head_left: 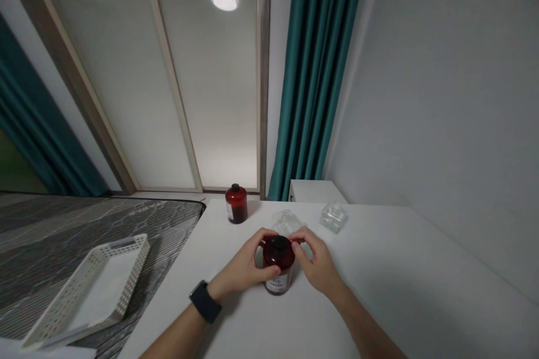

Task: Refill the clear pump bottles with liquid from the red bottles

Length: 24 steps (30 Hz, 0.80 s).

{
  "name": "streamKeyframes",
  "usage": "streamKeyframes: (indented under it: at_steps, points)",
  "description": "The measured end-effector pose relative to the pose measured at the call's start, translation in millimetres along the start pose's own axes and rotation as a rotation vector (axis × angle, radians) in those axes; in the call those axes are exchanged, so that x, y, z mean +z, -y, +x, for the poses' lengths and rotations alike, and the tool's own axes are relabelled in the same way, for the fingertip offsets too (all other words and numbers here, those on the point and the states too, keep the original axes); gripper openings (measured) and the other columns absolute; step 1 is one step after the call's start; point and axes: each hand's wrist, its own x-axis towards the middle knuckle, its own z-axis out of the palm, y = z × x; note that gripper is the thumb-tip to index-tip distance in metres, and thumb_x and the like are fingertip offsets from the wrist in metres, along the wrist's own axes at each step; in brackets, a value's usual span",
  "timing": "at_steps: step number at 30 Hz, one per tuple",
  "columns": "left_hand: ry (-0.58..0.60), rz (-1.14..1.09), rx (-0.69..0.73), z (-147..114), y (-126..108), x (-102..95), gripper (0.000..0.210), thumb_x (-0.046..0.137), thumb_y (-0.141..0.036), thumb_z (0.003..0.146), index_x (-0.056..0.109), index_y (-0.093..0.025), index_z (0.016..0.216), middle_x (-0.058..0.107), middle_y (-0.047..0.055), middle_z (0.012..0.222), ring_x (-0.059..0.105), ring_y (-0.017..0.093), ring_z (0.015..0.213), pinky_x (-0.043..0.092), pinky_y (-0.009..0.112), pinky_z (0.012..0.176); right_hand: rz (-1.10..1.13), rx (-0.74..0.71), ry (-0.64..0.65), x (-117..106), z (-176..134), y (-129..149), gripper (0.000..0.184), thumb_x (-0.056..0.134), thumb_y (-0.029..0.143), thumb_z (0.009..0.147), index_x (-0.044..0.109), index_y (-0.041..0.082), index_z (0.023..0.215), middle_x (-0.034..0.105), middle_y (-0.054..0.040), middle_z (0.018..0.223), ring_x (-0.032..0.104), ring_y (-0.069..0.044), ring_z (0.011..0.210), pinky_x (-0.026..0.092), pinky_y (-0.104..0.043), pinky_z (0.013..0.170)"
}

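A dark red bottle (pixel 279 261) with a black cap and a white label stands upright on the white table in front of me. My left hand (pixel 250 263), a black watch on its wrist, is wrapped round the bottle's left side, thumb across the front. On the other side, my right hand (pixel 312 258) has thumb and fingertips closed against the upper right edge of the bottle; its farther fingertips are partly hidden. Just behind the bottle lies a clear plastic piece (pixel 286 221). A second red bottle (pixel 236 205), black-capped too, stands farther back on the left.
A clear block-shaped item (pixel 333 216) lies at the table's back right. To the left, a white perforated basket (pixel 135 275) rests on a grey patterned surface (pixel 168 235). A white cabinet (pixel 318 190) stands beyond the white table (pixel 404 291), beside a teal curtain.
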Motion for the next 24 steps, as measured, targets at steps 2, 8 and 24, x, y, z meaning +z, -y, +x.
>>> streamKeyframes:
  at_steps: [2,8,24]
  points:
    - [0.001,0.016,0.002,0,3,-5.3,0.051,0.072,-0.031,0.077,0.053,-0.018,0.122,0.061,0.010,0.119,0.057,0.029,0.113,0.044,0.044,0.102,-0.046,-0.034,-0.001,3,-2,1,0.014,0.049,0.023,0.095,0.063,0.023,0.093,0.063,-0.0032,0.084,0.061,-0.020,0.080,0.048,-0.032,0.074]
    - [0.086,0.029,0.005,-1,14,-26.1,0.057,0.072,-0.044,0.079,0.051,-0.018,0.126,0.060,0.011,0.122,0.056,0.029,0.111,0.046,0.043,0.099,-0.105,-0.046,0.044,9,-5,-1,0.017,0.049,0.017,0.093,0.062,0.024,0.100,0.066,-0.0044,0.089,0.063,-0.022,0.084,0.049,-0.033,0.076]
    - [-0.227,0.095,-0.088,-3,42,-47.7,0.051,0.066,-0.036,0.085,0.049,-0.017,0.130,0.063,0.012,0.124,0.060,0.028,0.113,0.046,0.042,0.101,-0.122,0.008,0.204,35,-19,-10,0.035,0.045,0.012,0.092,0.057,0.024,0.123,0.066,-0.0075,0.103,0.063,-0.022,0.095,0.052,-0.038,0.088]
